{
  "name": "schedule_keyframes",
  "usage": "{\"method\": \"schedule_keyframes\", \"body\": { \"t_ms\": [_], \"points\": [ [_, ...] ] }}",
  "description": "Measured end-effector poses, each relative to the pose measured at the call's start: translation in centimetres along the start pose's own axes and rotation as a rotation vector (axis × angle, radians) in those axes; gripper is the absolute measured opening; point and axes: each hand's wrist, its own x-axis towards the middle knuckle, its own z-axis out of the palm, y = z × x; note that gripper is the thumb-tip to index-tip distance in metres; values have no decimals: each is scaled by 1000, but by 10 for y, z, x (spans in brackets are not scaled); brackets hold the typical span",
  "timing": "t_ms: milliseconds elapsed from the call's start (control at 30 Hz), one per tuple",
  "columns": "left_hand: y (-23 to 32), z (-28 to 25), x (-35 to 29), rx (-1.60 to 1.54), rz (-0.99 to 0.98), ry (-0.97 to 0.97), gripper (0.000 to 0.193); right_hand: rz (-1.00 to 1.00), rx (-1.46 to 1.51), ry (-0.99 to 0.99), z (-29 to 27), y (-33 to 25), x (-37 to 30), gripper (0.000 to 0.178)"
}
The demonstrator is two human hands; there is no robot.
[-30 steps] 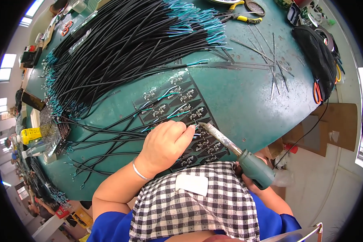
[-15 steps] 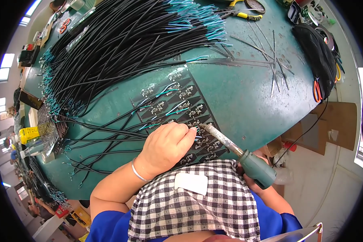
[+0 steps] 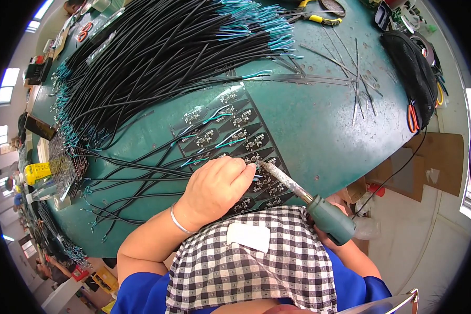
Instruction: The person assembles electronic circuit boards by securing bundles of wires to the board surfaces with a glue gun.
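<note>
Yellow-handled pliers (image 3: 324, 21) lie toward the far side of the green table (image 3: 345, 141). Along its right edge rests a black pouch (image 3: 409, 68), with orange handles (image 3: 413, 119) at the near end. Brown cardboard (image 3: 446, 165) sits beyond that edge. At left, a yellow bottle (image 3: 37, 173) stands near a clear bottle (image 3: 39, 195).

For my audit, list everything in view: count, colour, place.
Table: one, green, middle
Cables: many, black, blue ends, upper left
Circuit panel: one, black, centre
Soldering iron: one, green handle, tip over panel
Pliers: one, yellow handles, top
Strips: several, grey, upper right
Pouch: one, black, right edge
Looped handles: two sets, orange, upper left and right
Bottles: two, yellow and clear, left
Apron: one, black and white, bottom
Left hand: one, bare, over panel
Right hand: one, bare, on iron
</note>
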Motion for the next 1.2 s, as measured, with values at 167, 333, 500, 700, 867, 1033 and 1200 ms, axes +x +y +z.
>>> {"method": "schedule_keyframes", "body": {
  "t_ms": [167,333,500,700,867,1033,1200],
  "points": [
    [-1,0,0,4,-3,5,25,93,204,51,-7,-13,16,33],
    [-1,-1,0,4,-9,-15,23,116,447,45,-3,-1,12,26],
    [-1,0,0,-15,-12,3,29,217,371,56,0,-5,10,56],
    [-1,2,1,-40,-51,93,32,285,442,43,-2,-17,17,52],
    [5,-2,4,50,-138,64,37,104,160,61,1,-6,19,44],
    [-4,0,2,-177,-279,143,30,-73,-75,137,2,-5,22,42],
    [-5,-6,3,-146,-252,98,28,70,112,62,0,-7,20,39]
  ]
}}
